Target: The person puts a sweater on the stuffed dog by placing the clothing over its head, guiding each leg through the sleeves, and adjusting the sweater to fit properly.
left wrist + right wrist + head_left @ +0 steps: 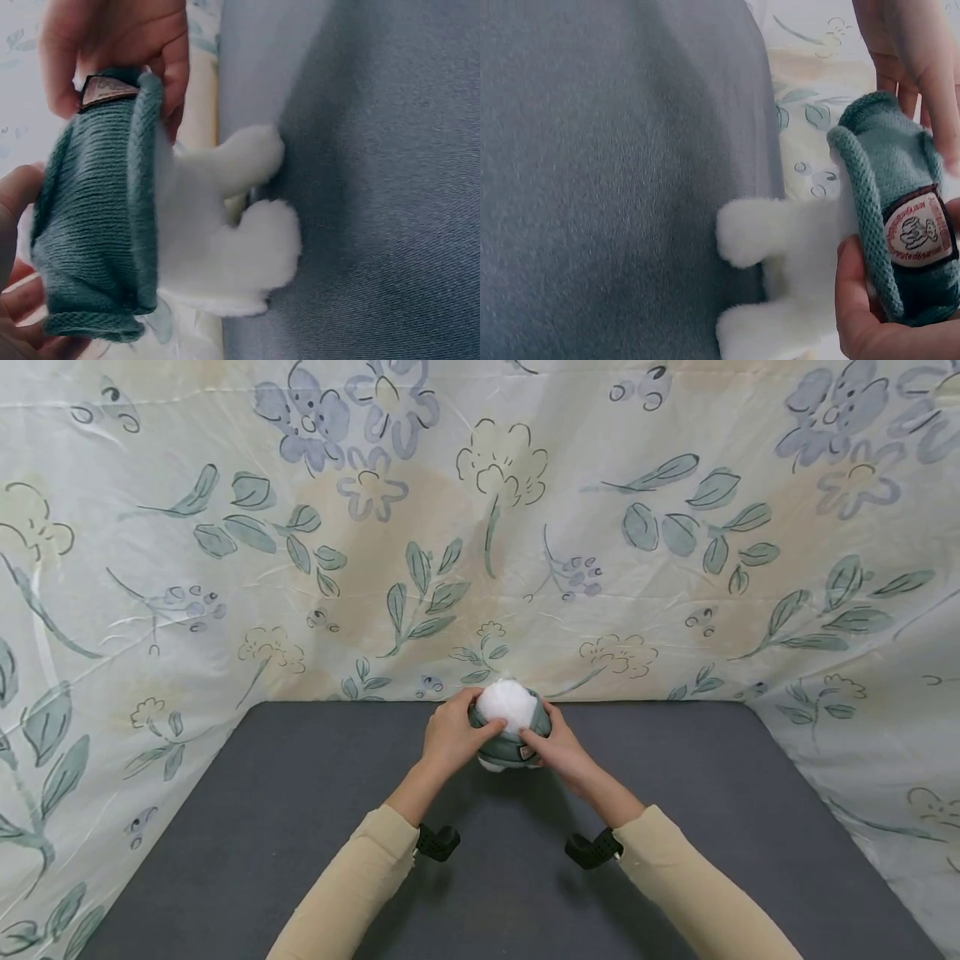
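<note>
Sleeves (360, 877): beige, both forearms nearest the camera, a black wrist mount on each.
Backdrop (480, 527): floral cloth, hung behind and to both sides of the table.
Table (300, 827): dark grey surface.
Plush toy (508, 702): white, at the table's far edge, centre; feet touching the surface.
Knit sweater (97, 225): green, bunched around the toy's body, which sits inside it; round label on the hem.
Left hand (450, 735): fingers curled, gripping the sweater's left side.
Right hand (557, 750): thumb and fingers pinching the hem by the label.
</note>
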Available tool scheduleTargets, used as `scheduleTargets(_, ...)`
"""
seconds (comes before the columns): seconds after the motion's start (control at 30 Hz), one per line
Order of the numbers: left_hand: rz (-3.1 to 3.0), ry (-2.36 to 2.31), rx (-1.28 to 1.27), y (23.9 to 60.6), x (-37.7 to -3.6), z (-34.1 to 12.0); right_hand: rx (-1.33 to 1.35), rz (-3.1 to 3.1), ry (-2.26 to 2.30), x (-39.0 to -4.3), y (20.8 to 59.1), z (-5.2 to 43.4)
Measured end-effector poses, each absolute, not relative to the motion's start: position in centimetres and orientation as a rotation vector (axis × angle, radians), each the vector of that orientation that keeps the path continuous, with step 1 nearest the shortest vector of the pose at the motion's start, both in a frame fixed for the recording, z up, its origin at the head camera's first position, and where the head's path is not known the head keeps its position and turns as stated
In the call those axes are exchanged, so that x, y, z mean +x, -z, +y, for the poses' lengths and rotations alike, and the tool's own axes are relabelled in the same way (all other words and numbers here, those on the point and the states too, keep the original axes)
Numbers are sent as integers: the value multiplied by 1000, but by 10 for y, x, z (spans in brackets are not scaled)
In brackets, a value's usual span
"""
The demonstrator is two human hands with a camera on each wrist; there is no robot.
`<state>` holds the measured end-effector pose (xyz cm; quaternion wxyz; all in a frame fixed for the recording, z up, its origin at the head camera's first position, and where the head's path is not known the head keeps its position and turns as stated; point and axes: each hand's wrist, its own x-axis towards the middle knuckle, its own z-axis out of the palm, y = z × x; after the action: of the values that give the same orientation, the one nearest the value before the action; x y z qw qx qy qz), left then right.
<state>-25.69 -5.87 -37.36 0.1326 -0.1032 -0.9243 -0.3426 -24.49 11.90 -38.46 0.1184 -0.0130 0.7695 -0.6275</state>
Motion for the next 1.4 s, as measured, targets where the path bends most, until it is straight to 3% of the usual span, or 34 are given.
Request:
scheduleTargets(0.53, -2593, 1013, -295, 377, -258, -55, -132, 2236, 1885, -242, 397, 123)
scheduleTargets(1.4, -2536, 963, -281, 379, -258, -52, -656, 3381, 1119, -247, 432, 129)
